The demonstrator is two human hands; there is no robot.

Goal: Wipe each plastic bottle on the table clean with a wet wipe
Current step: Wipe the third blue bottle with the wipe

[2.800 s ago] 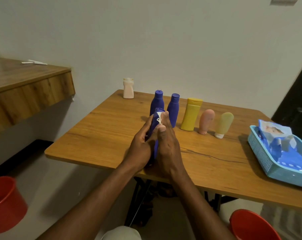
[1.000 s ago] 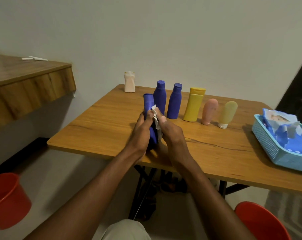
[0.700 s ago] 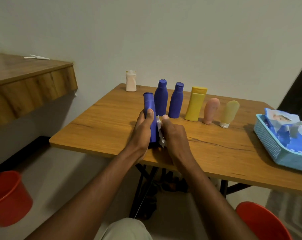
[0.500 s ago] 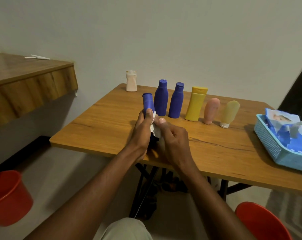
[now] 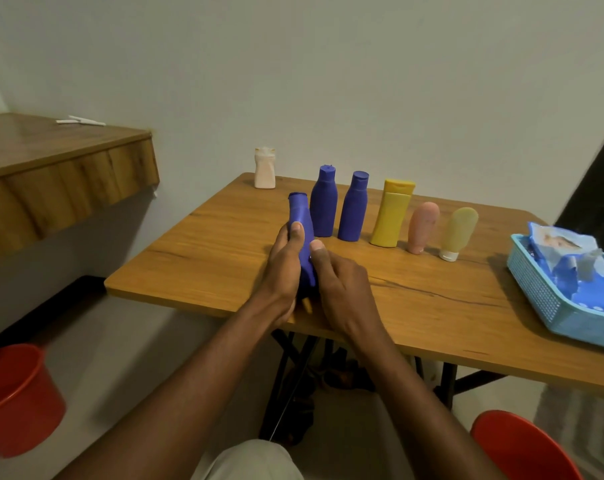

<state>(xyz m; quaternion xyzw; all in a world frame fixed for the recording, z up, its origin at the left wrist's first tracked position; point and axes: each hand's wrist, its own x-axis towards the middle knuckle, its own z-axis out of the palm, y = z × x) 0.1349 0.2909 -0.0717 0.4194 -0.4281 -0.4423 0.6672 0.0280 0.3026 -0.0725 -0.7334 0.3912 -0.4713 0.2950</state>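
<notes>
Head view.

- Your left hand (image 5: 282, 271) grips the held blue bottle (image 5: 301, 223) at centre frame. The fingers wrap its far side and the thumb lies flat up its near face.
- Your right hand (image 5: 345, 289) closes on the same bottle from the right. Its fingers are curled in low against the body and the thumb tip is pressed on the blue plastic.
- The wet wipe is hidden, so you cannot tell whether it sits under those fingers.
- The bottle stands over the bench (image 5: 432, 306) near its front edge, cap end up and tilted slightly left.
- Behind it runs a row of bottles, left to right: blue bottle (image 5: 324, 206), second blue bottle (image 5: 354, 209), yellow bottle (image 5: 394, 216), pink tube (image 5: 422, 226), pale tube (image 5: 458, 230). Both tubes stand cap down.
- A small white bottle (image 5: 264, 169) stands apart at the bench's far left corner.
- At the right edge, a blue basket (image 5: 536, 292) holds a wipe packet (image 5: 563, 247).
- There is a wooden shelf (image 5: 51, 161) at upper left and a red bucket (image 5: 16, 400) on the floor at lower left.
</notes>
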